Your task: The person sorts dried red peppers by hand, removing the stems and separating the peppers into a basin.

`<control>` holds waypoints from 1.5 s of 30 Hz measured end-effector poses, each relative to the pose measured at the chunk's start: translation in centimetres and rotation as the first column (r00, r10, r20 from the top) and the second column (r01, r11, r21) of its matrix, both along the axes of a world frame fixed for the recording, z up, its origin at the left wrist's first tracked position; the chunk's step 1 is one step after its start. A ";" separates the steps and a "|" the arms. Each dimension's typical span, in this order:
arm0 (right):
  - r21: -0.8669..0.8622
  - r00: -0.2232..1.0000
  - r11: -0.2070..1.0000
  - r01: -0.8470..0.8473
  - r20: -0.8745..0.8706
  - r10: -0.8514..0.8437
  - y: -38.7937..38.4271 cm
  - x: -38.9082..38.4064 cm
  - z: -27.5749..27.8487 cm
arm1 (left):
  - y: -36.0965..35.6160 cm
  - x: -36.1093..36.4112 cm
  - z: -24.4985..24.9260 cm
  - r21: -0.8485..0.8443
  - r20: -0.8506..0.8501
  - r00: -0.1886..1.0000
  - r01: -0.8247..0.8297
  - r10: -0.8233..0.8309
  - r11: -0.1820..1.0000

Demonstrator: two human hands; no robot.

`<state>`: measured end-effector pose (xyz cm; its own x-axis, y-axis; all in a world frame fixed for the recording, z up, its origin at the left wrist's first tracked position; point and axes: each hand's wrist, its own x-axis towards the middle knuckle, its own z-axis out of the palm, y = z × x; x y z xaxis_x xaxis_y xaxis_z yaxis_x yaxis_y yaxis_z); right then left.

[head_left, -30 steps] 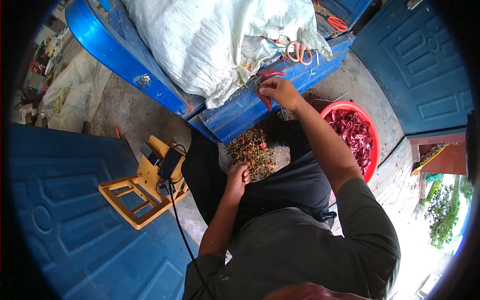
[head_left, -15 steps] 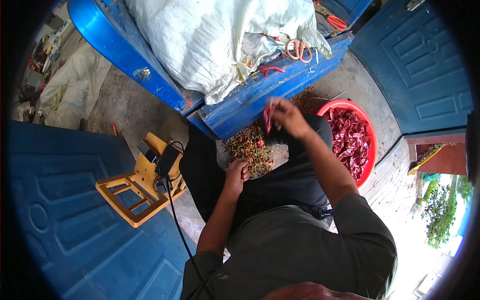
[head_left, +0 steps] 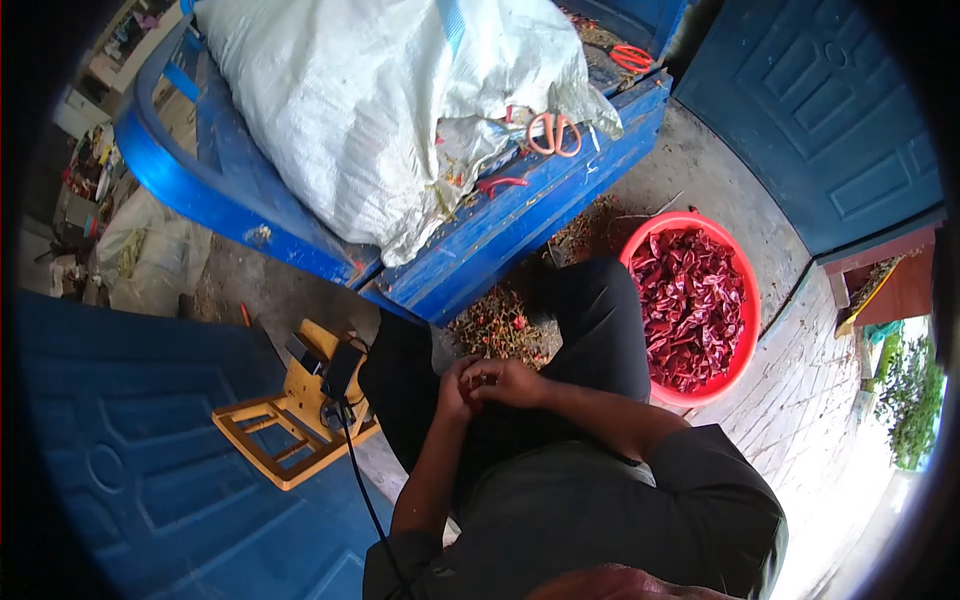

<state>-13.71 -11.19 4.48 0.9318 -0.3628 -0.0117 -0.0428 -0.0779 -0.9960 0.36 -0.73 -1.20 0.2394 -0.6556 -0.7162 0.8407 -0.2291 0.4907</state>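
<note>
My left hand and my right hand meet over my lap, fingers curled and touching. Whatever lies between them is hidden. Just beyond, on the ground between my knees, is a pile of dry stems and scraps with a few red bits in it. Right of my knee stands a red basin heaped with dark red dried chili peppers.
A blue wooden cart or bench stands ahead, bearing a big white woven sack, pink-handled scissors and red-handled scissors. At left is a yellow wooden chair with a black device and cable. Blue doors flank both sides.
My right hand has come back from beyond my right knee, where it held a dark red chili pepper, to meet my left hand. My view has shifted, so the cart and basin sit lower.
</note>
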 end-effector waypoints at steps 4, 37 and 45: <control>-0.174 0.992 0.976 0.128 0.001 -0.130 -0.1 0.1 0.3 | 0.1 0.0 1.0 0.089 -0.001 0.997 0.082 -0.082 0.993; -0.194 0.906 0.946 0.260 -0.290 -0.309 0.2 -2.0 -0.5 | -0.2 -3.5 6.2 0.064 0.281 0.935 0.206 -0.216 0.976; 0.599 0.962 0.758 0.258 -0.233 -0.143 -1.0 -2.7 -2.0 | 1.2 -1.9 3.2 -0.114 0.406 0.859 0.387 -0.313 0.915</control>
<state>-16.42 -12.23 2.45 0.8016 -0.4005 -0.4439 -0.1522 0.5813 -0.7994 -1.56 0.52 1.98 0.1919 -0.8575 -0.4773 0.4685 -0.3473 0.8123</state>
